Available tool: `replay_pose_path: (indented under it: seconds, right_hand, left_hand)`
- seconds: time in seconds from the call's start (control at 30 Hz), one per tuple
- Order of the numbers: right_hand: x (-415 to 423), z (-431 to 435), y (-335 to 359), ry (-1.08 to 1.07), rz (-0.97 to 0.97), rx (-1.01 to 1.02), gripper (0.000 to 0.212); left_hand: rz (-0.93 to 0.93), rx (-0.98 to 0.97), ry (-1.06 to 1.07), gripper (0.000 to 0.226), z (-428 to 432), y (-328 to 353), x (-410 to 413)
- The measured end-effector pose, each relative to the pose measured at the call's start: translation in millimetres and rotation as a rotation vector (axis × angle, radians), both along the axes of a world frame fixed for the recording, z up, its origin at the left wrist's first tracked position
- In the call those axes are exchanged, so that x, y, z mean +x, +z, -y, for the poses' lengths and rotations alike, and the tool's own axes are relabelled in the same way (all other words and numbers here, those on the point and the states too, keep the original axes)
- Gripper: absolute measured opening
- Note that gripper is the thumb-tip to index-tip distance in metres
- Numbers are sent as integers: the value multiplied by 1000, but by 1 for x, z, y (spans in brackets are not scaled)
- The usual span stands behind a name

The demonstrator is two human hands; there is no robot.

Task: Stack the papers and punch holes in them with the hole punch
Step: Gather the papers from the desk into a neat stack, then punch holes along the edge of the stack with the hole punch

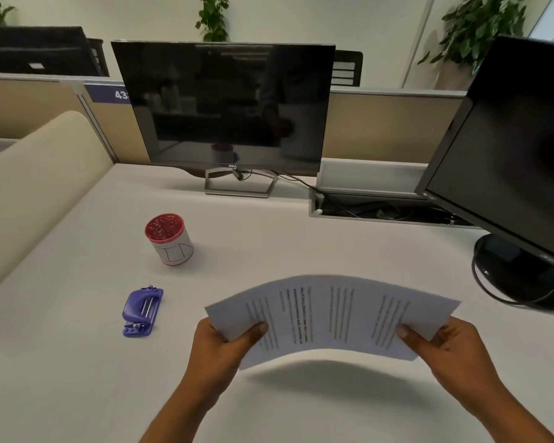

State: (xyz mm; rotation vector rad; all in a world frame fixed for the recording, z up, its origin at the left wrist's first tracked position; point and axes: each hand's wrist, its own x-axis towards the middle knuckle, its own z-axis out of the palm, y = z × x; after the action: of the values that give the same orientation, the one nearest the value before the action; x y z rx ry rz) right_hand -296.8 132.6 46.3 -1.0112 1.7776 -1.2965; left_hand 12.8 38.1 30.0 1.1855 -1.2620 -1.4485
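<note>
two hands: the left hand [227, 342] and the right hand [442, 343]. one bundle of papers [330, 318]; how many sheets cannot be told. one purple hole punch [142, 311]. one red-lidded can [169, 238]. two dark monitors: the middle monitor [224, 107] and the right monitor [506, 148]. one bench [77, 362]. three leafy plants [212, 17] along the back.

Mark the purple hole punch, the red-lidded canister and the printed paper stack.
Purple plastic hole punch [143, 310]: head view, on its top lever.
Red-lidded white canister [164, 227]: head view, on the red lid.
Bowed stack of printed papers [330, 314]: head view, mid-sheet between both hands.
</note>
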Motion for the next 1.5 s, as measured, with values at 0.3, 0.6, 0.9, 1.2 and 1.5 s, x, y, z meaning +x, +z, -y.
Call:
replay_pose_path:
  seconds: [0.3,0.6,0.9,1.2,1.5]
  right_hand:
    - [3,-1,-13,-24,-26,62,31]
    - [29,5,-26,-263,402,157,67]
    - [57,4,-32,-157,635,111,23]
    - [29,-3,-25,-195,462,143,15]
    - [12,-12,-29,-231,390,198,14]
  left_hand:
    - [65,26,-19,16,0,-13,-4]
    - [-320,244,283,18,-10,-11,-25]
    - [-484,404,143,46,-43,-13,-42]
    - [-2,225,407,7,33,-18,58]
    - [616,89,823,14,90,-56,141]
